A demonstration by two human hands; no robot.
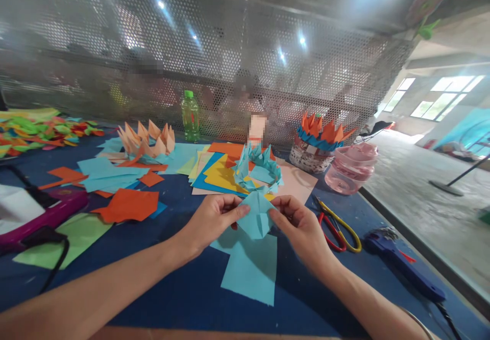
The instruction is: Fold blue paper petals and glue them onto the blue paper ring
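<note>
Between my two hands is a folded light-blue paper piece (255, 212), creased and held above the table. My left hand (220, 217) pinches its left edge, thumb on top. On the opposite edge, my right hand (294, 217) grips it the same way. Flat light-blue sheets (250, 273) lie on the table below. Just beyond my fingers stands a ring of folded light-blue paper points (276, 174), resting on a stack of coloured paper that includes a yellow sheet (222, 175).
Scissors (339, 227) and a blue-handled tool with a cord (406, 263) lie at right. Behind them stand a pink jug (350, 169) and a container topped with orange paper points (312, 151). At left are a peach paper ring (147, 143), orange sheets (128, 204) and a purple corded device (57, 212). A green bottle (190, 118) stands behind.
</note>
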